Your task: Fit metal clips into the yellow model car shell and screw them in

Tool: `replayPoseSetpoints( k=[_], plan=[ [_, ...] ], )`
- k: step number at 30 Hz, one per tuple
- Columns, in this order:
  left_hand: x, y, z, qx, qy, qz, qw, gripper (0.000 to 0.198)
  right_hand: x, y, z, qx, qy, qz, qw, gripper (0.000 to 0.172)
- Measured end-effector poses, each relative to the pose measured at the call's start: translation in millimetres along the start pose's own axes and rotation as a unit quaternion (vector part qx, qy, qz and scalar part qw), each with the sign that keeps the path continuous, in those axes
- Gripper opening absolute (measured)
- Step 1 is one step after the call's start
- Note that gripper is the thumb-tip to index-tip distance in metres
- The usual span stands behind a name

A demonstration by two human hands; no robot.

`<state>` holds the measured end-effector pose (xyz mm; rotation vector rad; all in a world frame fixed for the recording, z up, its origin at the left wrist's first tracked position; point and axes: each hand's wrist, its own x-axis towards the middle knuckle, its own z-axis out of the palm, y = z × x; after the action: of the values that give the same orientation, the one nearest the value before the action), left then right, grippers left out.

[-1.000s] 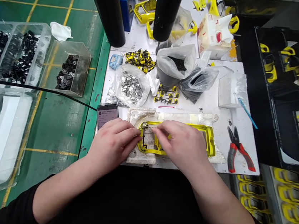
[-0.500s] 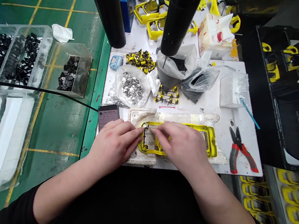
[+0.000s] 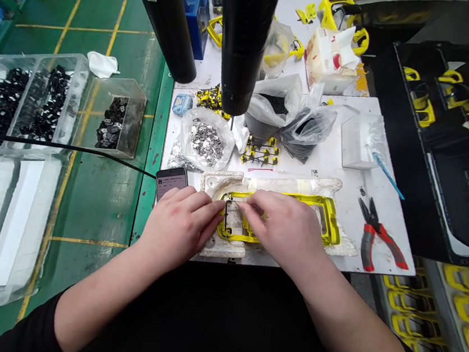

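Observation:
A yellow plastic frame (image 3: 322, 202) lies lengthwise in a pale, rough-edged holder (image 3: 228, 180). My left hand (image 3: 183, 218) is closed, its fingertips pressed against the frame's left end. Close to those fingertips a thin black bar (image 3: 226, 216) crosses inside that end, with a small metallic piece (image 3: 227, 197) at its top. My right hand (image 3: 286, 221) reaches over the frame's middle, thumb and forefinger pinched round something thin and small; its kind cannot be made out. Part of the frame is hidden beneath this hand.
Two black cylindrical tools hang overhead; the nearer, a power screwdriver (image 3: 243, 47), has its bit pointing down above a bag of metal pieces (image 3: 207, 142). Red-handled pliers (image 3: 380, 238) lie right, a phone (image 3: 170, 183) left. Bags of black bits (image 3: 274, 104) stand behind.
The hanging screwdriver has swung left and lower in view, now over the metal pieces. The view has shifted slightly. Both hands keep almost the same position at the frame.

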<state>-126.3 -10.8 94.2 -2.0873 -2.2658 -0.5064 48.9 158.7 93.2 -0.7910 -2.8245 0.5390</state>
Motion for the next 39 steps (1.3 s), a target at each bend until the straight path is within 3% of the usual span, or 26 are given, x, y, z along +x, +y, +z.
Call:
replayPoseSetpoints(
  k=[5,9,12,15,17,20,23,29,39],
  plan=[
    [1,0,-2.7,0.013,-0.016,-0.007,1.000,0.021,-11,14,-7,0.022,0.043,0.012,0.999,0.027],
    [5,-9,-9.0,-0.104,-0.042,-0.041,0.993,0.019,-26,32,-19,0.058,0.089,0.037,0.994,0.023],
    [18,-28,-13.7,-0.157,-0.003,-0.090,0.984,0.016,-38,46,-26,0.080,0.116,0.054,0.989,0.021],
    [42,-55,-14.0,-0.056,0.018,-0.168,0.984,0.019,-48,57,-29,0.088,0.114,0.074,0.987,0.023],
    [62,-71,-10.9,0.037,-0.039,-0.204,0.978,0.024,-52,61,-30,0.091,0.113,0.083,0.986,0.026],
    [88,-86,-2.4,0.092,-0.119,-0.195,0.969,0.024,-56,61,-29,0.097,0.120,0.073,0.985,0.027],
    [103,-90,6.1,0.097,-0.133,-0.177,0.970,0.020,-61,60,-29,0.103,0.133,0.060,0.984,0.024],
    [104,-90,8.2,0.083,-0.117,-0.171,0.975,0.019,-72,69,-28,0.102,0.131,0.069,0.984,0.025],
    [91,-92,2.4,-0.023,-0.034,-0.240,0.970,0.025,-69,60,-29,0.140,0.131,0.067,0.979,0.025]
  ],
)
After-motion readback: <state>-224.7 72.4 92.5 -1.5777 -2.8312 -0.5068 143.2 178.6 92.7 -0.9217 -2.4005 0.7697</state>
